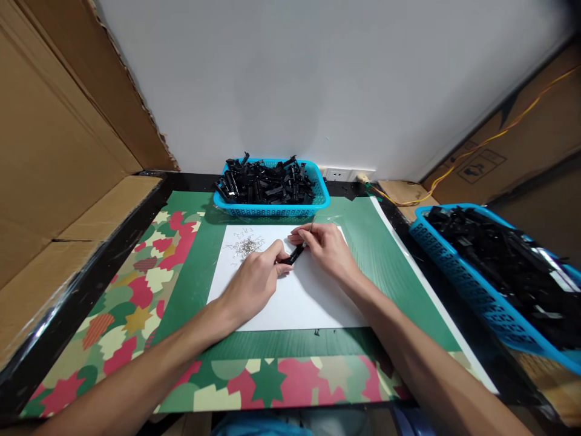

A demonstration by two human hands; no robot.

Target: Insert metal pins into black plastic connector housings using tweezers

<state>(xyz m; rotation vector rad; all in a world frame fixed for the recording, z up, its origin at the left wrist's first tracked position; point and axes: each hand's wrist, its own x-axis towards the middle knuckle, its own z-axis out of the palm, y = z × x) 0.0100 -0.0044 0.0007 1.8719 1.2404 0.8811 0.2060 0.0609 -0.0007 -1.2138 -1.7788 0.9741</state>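
My left hand [261, 269] is closed on a small, narrow black plastic part [296, 254], holding it slantwise over a white sheet of paper [290, 306]. At the far end of that part, my right hand [329, 247] is pinched, and a thin, dark, stick-like tool [311, 227] rises from between its fingers. The fingers hide most of this tool, so its kind is unclear. On the paper, just beyond my left hand, lies a loose pile of tiny thin metal pieces [248, 246], like little springs or bent wires.
A blue basket [272, 210] heaped with black plastic parts stands behind the paper. Another blue basket [476, 303] of black parts is at the right. Cardboard [54, 121] walls the left side. Two tiny black bits [316, 332] lie by the paper's front edge.
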